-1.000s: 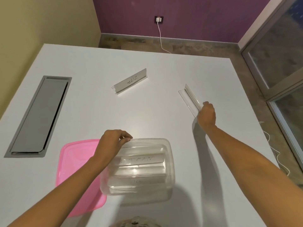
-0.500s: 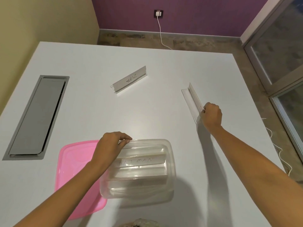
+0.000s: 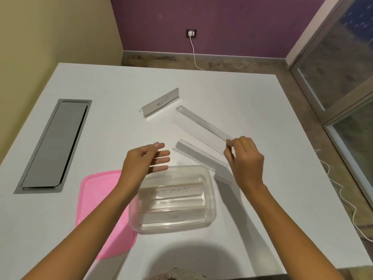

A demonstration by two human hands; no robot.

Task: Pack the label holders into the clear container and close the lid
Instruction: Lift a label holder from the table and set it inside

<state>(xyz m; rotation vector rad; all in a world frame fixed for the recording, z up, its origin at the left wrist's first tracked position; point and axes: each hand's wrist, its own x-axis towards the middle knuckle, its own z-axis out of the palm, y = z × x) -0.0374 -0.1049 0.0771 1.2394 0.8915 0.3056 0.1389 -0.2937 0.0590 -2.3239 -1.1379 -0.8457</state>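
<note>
My right hand pinches one end of a clear label holder and holds it in the air above the white table, its far end pointing left and away. Its shadow lies on the table below. My left hand hovers open, fingers spread, just above the far left rim of the clear container. The container holds several label holders, one marked in handwriting. Another label holder marked "ZEBRA" stands on the table beyond my hands. The pink lid lies flat to the left of the container, partly under it.
A grey recessed cable hatch is set into the table at the left. A white charger cable runs from a wall socket down to the floor behind the table. Glass doors stand at the right.
My right hand lifted the clear label holder off the table and carried it left toward the container. My left hand let go of the container rim and opened.
</note>
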